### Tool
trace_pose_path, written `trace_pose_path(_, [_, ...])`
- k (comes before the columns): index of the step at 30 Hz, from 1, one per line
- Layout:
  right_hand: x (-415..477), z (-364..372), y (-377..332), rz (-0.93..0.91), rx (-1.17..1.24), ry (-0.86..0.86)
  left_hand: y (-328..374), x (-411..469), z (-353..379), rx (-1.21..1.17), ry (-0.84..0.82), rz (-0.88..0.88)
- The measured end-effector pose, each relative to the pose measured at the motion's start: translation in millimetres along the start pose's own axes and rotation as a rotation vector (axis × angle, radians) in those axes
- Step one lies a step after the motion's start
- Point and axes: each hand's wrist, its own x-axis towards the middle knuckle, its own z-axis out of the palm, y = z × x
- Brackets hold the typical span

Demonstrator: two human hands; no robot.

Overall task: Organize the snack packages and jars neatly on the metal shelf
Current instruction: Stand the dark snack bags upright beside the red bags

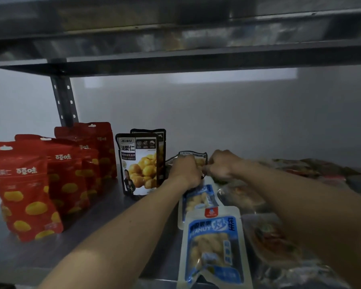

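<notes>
Both hands reach to the back of the metal shelf (104, 207). My left hand (184, 171) and my right hand (222, 164) both grip a black-edged chestnut pouch (193, 156) that leans there, mostly hidden behind the fingers. Two matching black-edged chestnut pouches (140, 165) stand upright just left of it. Several red chestnut bags (50, 176) stand in a row at the left. Two blue-and-white peanut packs (214, 245) lie flat in front of my hands.
Clear-wrapped snack packs (273, 238) lie loosely piled at the right, with more dark packages (313, 166) at the back right. A perforated upright post (64, 101) stands at the back left. The upper shelf (175, 57) hangs low overhead.
</notes>
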Motion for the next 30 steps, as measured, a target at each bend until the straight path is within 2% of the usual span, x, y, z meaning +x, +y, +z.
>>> trace_pose_path(3, [18,3,-3,0.059,0.092,0.070,-1,8,5,0.021,-0.025,-0.068])
trace_pose_path(6, [29,5,-9,0.100,0.168,0.023,-3,15,6,0.032,-0.049,-0.117])
trace_pose_path(12, [33,7,-10,0.155,0.300,-0.003,-11,23,10,-0.217,0.017,-0.217])
trace_pose_path(19, [24,8,-4,0.252,0.879,0.114,-14,21,15,-0.375,0.134,-0.130])
trace_pose_path(27, [8,-6,-4,0.154,1.235,0.262,8,20,1,-0.548,0.270,0.032])
trace_pose_path(30, [6,-12,3,0.115,1.348,0.275,13,20,-9,-0.575,0.255,0.120])
